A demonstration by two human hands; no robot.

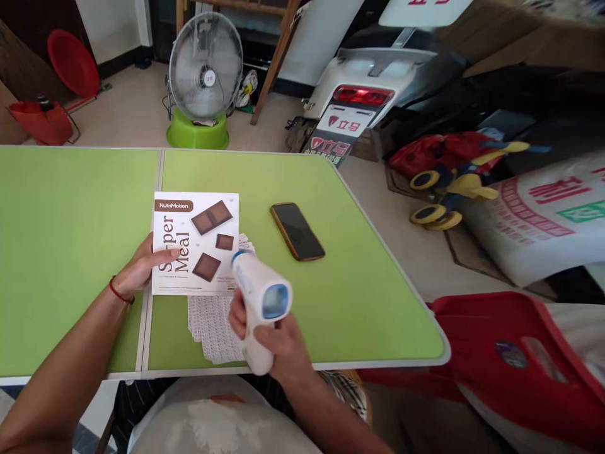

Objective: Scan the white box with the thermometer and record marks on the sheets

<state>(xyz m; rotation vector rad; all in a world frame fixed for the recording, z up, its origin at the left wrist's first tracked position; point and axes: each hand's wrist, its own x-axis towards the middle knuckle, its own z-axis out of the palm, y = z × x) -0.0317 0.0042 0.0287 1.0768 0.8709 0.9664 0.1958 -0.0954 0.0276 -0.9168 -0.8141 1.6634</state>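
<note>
My right hand is wrapped round the grip of a white handheld scanner with a blue display, its nose pointing at a white NutriMotion "Super Meal" packet printed with brown squares. My left hand rests on the packet's left edge, fingers stretched flat across it, holding it down on the green table. Sheets of white paper with fine print lie fanned out under the packet, toward the table's near edge.
A dark phone lies face up right of the packet. Behind the table stand a floor fan on a green base and a white scooter. A red chair is at the right, and a printed sack with toys lies beyond.
</note>
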